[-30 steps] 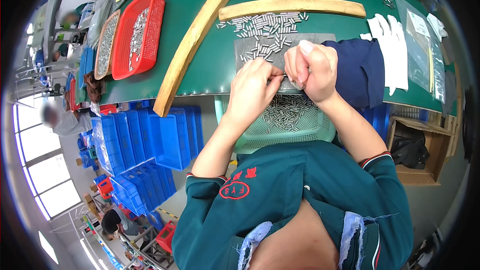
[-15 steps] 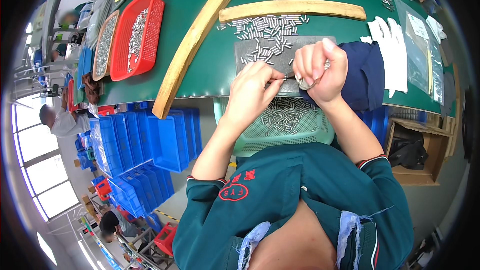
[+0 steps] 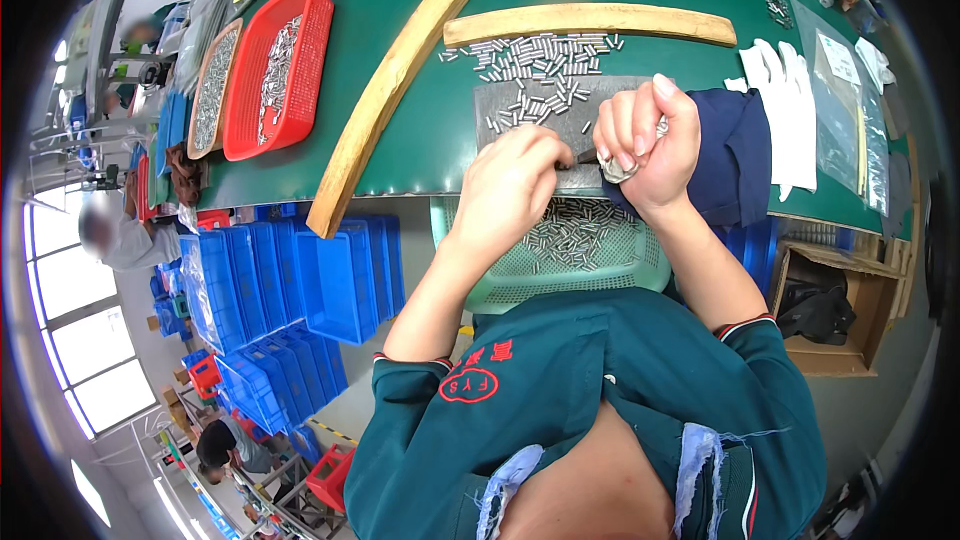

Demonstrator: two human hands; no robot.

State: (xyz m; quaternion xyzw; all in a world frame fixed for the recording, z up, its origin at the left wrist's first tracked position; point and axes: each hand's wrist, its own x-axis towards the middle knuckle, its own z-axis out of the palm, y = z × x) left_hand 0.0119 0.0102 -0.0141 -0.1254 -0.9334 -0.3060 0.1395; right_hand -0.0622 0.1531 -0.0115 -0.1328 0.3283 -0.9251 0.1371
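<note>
My right hand (image 3: 648,145) is wrapped round a tool with a pale wrapped handle (image 3: 618,172) and a dark, narrow tip (image 3: 587,156) that points left. My left hand (image 3: 512,180) is beside that tip, its fingers curled together; what they hold, if anything, is hidden. Both hands are over a grey plate (image 3: 500,95) at the table's near edge. Small metal pins (image 3: 540,58) lie in a loose heap on the plate and beyond it. Below the hands, a light green basket (image 3: 500,285) holds many more pins.
Two wooden strips (image 3: 590,22) border the pins on the green table (image 3: 400,155). At left stands a red basket (image 3: 322,50) of metal parts. Dark blue cloth (image 3: 735,150) and white gloves (image 3: 792,120) lie at right. Blue crates (image 3: 340,285) are stacked below left; other people are beyond.
My left fingers have drawn in and curled, so the pin seen at the tool's tip no longer shows. My right hand keeps its grip almost unmoved. The view has shifted slightly.
</note>
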